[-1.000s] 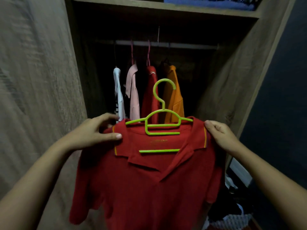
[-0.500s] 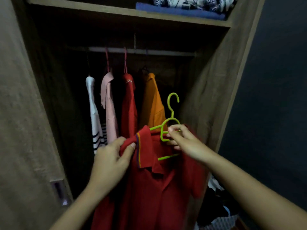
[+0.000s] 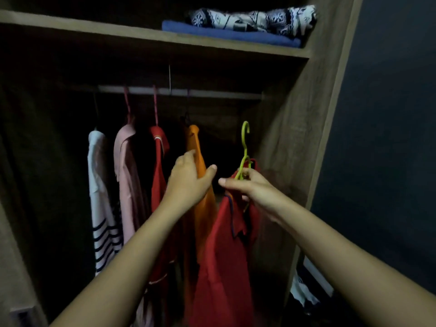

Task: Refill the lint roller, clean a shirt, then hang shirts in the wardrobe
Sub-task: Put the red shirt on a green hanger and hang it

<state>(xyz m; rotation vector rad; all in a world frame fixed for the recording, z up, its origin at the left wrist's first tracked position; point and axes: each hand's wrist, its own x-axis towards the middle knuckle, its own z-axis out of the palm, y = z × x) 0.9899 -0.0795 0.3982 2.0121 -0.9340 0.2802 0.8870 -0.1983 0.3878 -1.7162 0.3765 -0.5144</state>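
Observation:
A red polo shirt (image 3: 224, 260) hangs from a lime-green hanger (image 3: 244, 152), edge-on inside the open wardrobe. My right hand (image 3: 247, 187) grips the hanger at its neck, well below the metal rail (image 3: 212, 93). The hook points up and touches nothing. My left hand (image 3: 188, 178) rests against the hanging orange shirt (image 3: 200, 208), fingers apart, thumb around its front edge. Left of it hang a second red shirt (image 3: 158, 175), a pink shirt (image 3: 127, 175) and a white striped shirt (image 3: 100, 208).
Above the rail a shelf (image 3: 141, 36) carries folded blue cloth (image 3: 231, 34) and a patterned textile (image 3: 254, 18). The wardrobe's right side panel (image 3: 295, 138) stands close to the hanger. Clothes lie heaped on the floor at lower right (image 3: 304, 296).
My left hand let go of the red polo's collar and went up to the orange shirt. My right hand carried the hanger deeper into the wardrobe, turned edge-on.

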